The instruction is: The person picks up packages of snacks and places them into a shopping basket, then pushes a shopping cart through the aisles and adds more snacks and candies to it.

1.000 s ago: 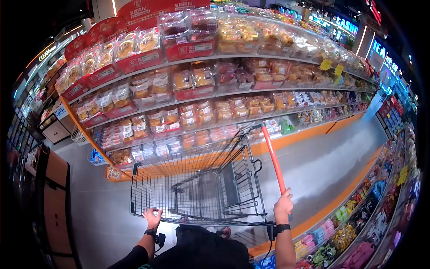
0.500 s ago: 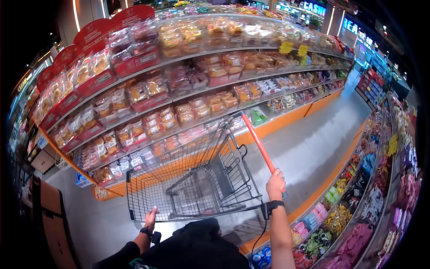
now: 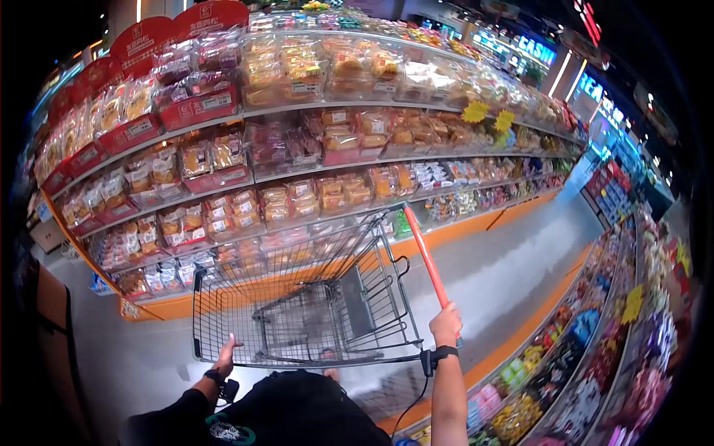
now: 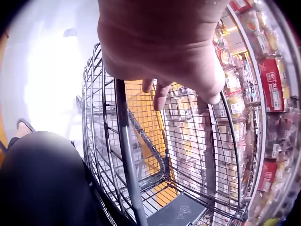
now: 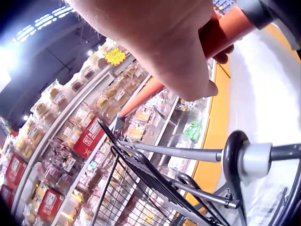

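Observation:
A black wire shopping cart (image 3: 197, 348) stands sideways in front of the person, with a red handle (image 3: 426, 256) at its right end. My right hand (image 3: 446, 324) grips the near end of that handle; in the right wrist view, its fingers wrap around the red bar (image 5: 230, 35). At the cart's near side, my left hand (image 3: 225, 357) rests over the side rim (image 4: 126, 141). Its thumb (image 4: 211, 89) stands apart from the fingers, and two fingertips (image 4: 161, 99) hang loosely inside the basket. A grey seat panel (image 3: 357, 301) shows within the cart.
Beyond the cart, a long shelf (image 3: 260, 177) holds packaged breads and snacks in several rows above an orange base. Another snack shelf (image 3: 513, 412) runs along the right side. The grey aisle floor (image 3: 506, 238) stretches between them. Brown cabinets (image 3: 52, 297) stand at left.
The shelves have shifted left in the head view as it turned. My left hand's thumb has lifted away from the rim, while my right hand keeps its grip on the handle.

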Available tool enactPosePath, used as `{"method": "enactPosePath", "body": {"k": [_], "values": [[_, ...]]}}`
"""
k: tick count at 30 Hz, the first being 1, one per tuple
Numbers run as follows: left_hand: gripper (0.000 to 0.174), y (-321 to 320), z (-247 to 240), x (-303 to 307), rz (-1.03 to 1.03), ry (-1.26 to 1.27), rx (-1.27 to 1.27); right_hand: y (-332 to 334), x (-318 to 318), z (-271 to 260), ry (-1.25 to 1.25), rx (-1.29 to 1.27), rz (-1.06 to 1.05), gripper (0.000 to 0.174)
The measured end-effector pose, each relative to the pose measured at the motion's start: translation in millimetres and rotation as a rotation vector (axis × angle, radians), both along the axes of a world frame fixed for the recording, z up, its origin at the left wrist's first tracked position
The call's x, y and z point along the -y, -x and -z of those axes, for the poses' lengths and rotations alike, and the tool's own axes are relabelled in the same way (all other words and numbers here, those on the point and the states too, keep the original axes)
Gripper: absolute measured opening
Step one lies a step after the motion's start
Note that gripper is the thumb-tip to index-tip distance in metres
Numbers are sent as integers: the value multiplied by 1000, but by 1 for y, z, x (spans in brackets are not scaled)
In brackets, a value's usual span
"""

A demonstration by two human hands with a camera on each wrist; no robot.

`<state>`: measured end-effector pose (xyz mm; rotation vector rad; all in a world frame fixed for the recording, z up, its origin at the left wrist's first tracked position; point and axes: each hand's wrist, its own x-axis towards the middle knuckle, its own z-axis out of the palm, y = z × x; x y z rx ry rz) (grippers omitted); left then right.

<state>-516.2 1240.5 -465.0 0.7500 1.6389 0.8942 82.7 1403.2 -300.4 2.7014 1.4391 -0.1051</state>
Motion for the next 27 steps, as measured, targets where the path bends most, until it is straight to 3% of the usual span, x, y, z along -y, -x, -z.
{"method": "enactPosePath", "body": {"k": [2, 4, 8, 11, 16, 19, 22, 25, 27], "values": [[92, -10, 9, -17, -7, 171, 136, -19, -14, -2, 69, -15, -12, 50], [95, -31, -13, -42, -34, 337, 181, -41, -32, -2, 106, -40, -59, 48], [92, -54, -19, -66, 83, 264, 193, -70, -66, 0, 100, -26, -34, 52], [90, -84, -33, -92, -63, 323, 245, -102, -77, 8, 76, -27, -56, 55], [65, -106, -36, -107, -136, 249, 265, -132, -116, -10, 79, -218, -49, 48], [63, -137, -68, -114, -222, 254, 273, -160, -145, -7, 75, -211, -65, 54], [48, -149, -23, -108, -291, 92, 137, -168, -161, -24, -127, -209, -157, 61], [33, -191, -27, -122, -350, 36, -86, -194, -181, -27, -95, -251, -137, 68], [33, -216, -19, -132, -409, -17, -95, -224, -197, -15, -87, -379, -164, 64]]}}
